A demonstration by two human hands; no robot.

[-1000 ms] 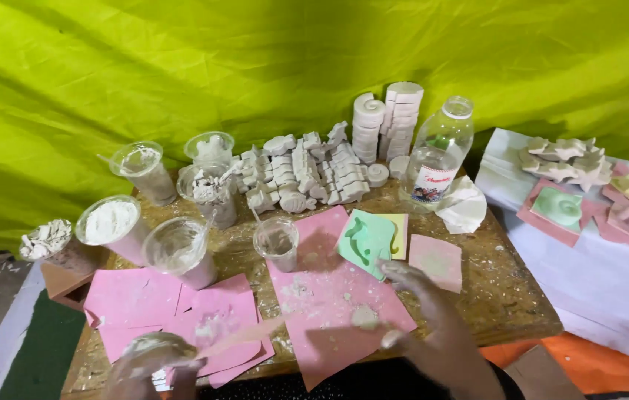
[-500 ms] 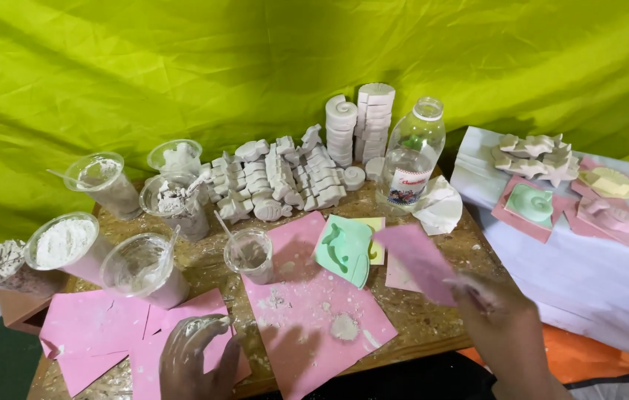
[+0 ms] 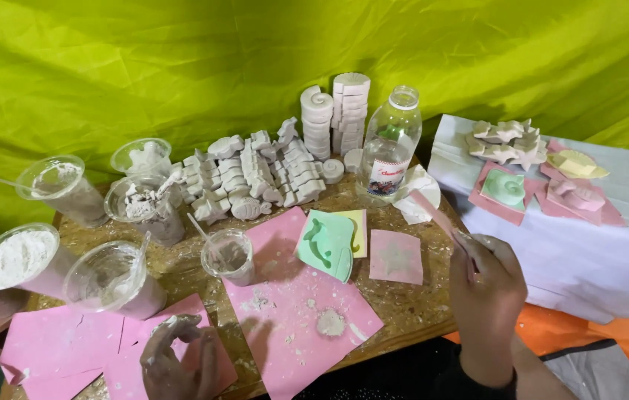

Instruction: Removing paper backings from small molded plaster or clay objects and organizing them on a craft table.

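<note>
From the head view, your right hand (image 3: pixel 486 296) is raised at the right edge of the bench (image 3: pixel 411 311), its fingers (image 3: pixel 474 248) pinched on one end of a thin pink sheet (image 3: pixel 437 215) that slants up toward the clear plastic bottle (image 3: pixel 390 144). That bottle stands upright with no cap showing and is tall and narrow. In my judgement, if the free end of the sheet swings any further left it could tip the bottle into the white cast pieces (image 3: pixel 259 174) lined up on the far side, or onto the crumpled white paper (image 3: pixel 418 196) beside it.

Your left hand (image 3: pixel 177 359) rests low at the near left on the pink sheets (image 3: pixel 70 348), fingers curled in around something small and pale; I cannot tell what it is or how tightly it is held. Just beyond that hand stand two clear cups, one with a stick in it (image 3: pixel 114 278) and a smaller one holding grey mix (image 3: pixel 229 255). A careless lift of the wrist could knock either over and wet the paper.

The green mould (image 3: pixel 325 244) lies on the large pink sheet (image 3: pixel 300 311) mid-bench, close to loose white crumbs (image 3: pixel 331 322). Dragging a sleeve across there would likely scatter powder into the mould or off the near edge.
</note>
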